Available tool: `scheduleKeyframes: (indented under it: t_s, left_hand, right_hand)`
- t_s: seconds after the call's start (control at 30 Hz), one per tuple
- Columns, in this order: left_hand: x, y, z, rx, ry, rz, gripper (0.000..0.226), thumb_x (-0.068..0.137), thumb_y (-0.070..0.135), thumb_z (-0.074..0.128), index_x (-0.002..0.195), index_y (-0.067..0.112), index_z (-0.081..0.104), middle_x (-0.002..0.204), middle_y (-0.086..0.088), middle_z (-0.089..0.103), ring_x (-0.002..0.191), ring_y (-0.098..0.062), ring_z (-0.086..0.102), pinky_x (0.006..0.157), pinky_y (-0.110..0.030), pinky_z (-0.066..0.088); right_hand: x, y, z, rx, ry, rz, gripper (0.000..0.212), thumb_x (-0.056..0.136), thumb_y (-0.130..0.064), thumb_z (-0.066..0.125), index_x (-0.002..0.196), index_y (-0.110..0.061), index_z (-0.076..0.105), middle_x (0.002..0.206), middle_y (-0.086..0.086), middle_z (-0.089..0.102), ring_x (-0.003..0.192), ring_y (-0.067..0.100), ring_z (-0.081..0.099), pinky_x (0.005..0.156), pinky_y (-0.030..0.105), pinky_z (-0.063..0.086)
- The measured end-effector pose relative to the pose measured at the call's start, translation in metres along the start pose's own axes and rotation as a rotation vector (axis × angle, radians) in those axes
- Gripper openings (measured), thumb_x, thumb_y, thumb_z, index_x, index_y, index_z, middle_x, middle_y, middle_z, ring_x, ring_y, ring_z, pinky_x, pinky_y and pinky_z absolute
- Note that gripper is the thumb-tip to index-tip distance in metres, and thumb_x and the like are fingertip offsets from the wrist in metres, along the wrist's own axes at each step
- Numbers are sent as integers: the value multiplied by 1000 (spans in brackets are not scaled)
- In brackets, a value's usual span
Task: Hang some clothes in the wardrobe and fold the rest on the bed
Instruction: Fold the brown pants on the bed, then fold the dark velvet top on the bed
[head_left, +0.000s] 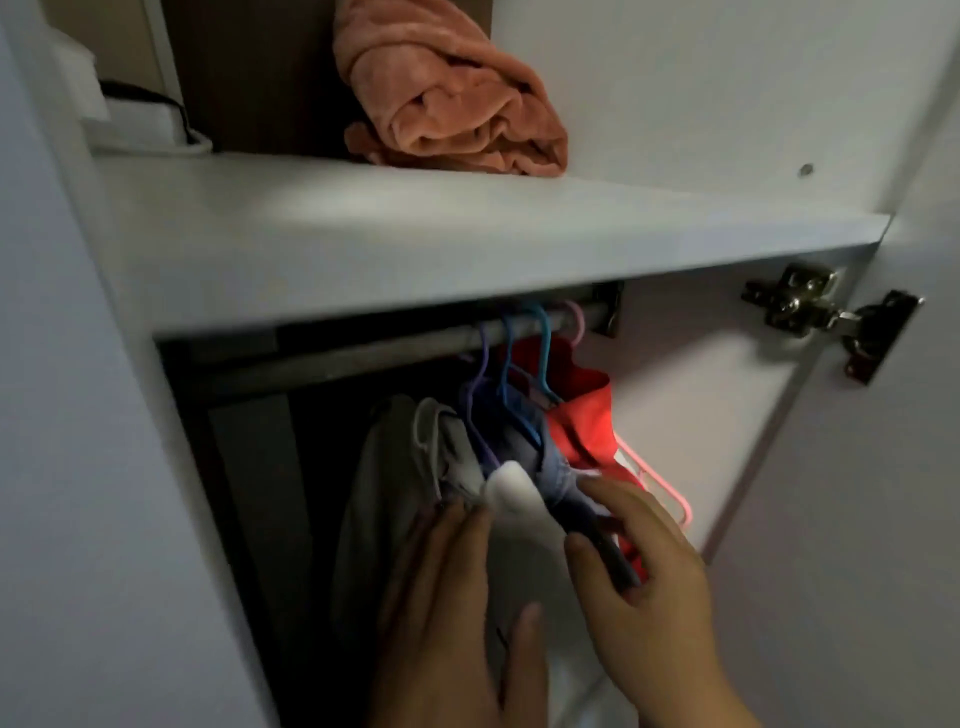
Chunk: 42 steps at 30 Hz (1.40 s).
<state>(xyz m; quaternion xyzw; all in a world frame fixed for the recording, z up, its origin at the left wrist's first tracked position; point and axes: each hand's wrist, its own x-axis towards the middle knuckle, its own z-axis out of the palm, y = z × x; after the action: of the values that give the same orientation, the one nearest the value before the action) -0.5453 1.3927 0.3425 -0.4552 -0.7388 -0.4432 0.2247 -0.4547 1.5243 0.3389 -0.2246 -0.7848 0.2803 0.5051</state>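
Note:
Inside the wardrobe a metal rail (395, 345) carries several coloured hangers (506, 358). On them hang a grey garment (400, 478), a white garment (519, 499), a blue garment (524, 431) and a red garment (582, 415) on a pink hanger (660, 483). My left hand (457, 613) reaches up with straight fingers touching the grey and white garments. My right hand (644, 577) has its fingers curled round the dark blue cloth to the right of the white garment.
A white shelf (467, 244) juts out just above the rail, with a crumpled pink fleece (452, 98) and a white box (135, 119) on it. The open door with its metal hinge (826, 317) stands at the right. A white side panel (78, 415) closes the left.

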Motion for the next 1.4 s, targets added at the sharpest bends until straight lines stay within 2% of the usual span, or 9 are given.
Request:
scheduleKeyframes:
  t_s: [0.13,0.3,0.4,0.57,0.67,0.8,1.1,1.3,1.4]
  left_hand:
    - [-23,-11,25,-22,86,44,58,78,39,52,129,11,58,135,-9,60,130,-20,44,107,-22,27]
    - [-58,-24,36,44,151,103,56,82,31,50,135,13,54,141,-8,56,134,-19,42,109,-28,30]
    - [-95,-28,29,208,102,138,55,84,28,50,136,9,57,142,-8,56,135,-20,44,114,-25,26]
    - [-168,5,-18,412,20,89,48,86,29,46,127,13,62,131,-4,63,124,-14,47,111,-10,16]
    - [-210,27,-56,546,104,44,43,87,27,50,126,15,63,131,-1,64,123,-12,46,109,-8,15]
    - [-270,52,-107,715,156,-92,43,86,30,55,127,19,61,132,1,63,125,-11,45,105,-19,31]
    - [-427,80,-201,886,295,-418,46,86,41,48,124,22,65,134,8,59,130,-6,43,108,-15,25]
    - [-512,87,-236,1043,279,-699,45,86,41,48,122,22,65,131,5,62,128,-8,46,107,-13,28]
    - [-544,98,-252,1127,288,-824,46,85,42,48,121,20,67,130,2,64,126,-14,53,104,-27,38]
  right_hand:
    - [-22,33,15,-84,33,-157,38,84,-34,59,119,-21,67,123,-22,60,115,7,60,97,31,48]
    - [-53,58,31,-192,69,-272,48,83,-33,54,127,-16,63,128,-5,61,120,15,56,103,36,43]
    - [-77,63,33,-112,93,-290,48,82,-32,55,127,-16,62,130,-3,60,123,13,53,106,27,38]
    - [-133,43,29,32,91,-341,46,80,-19,65,126,-15,64,130,4,62,125,24,54,113,54,34]
    - [-174,19,15,139,74,-380,43,82,-20,63,125,-17,64,128,1,62,123,17,53,113,47,36]
    - [-235,-16,2,299,-113,-449,41,86,-17,66,127,-20,63,130,-4,60,121,13,54,105,15,34]
    - [-362,-86,38,424,-506,-774,50,82,-25,63,130,-31,52,134,-9,56,125,9,47,105,35,36]
    - [-428,-133,70,561,-748,-989,46,80,-22,64,125,-21,64,128,-5,62,121,8,47,101,30,35]
    - [-454,-149,82,641,-889,-1013,46,80,-20,66,126,-22,62,127,-6,62,118,6,48,96,25,38]
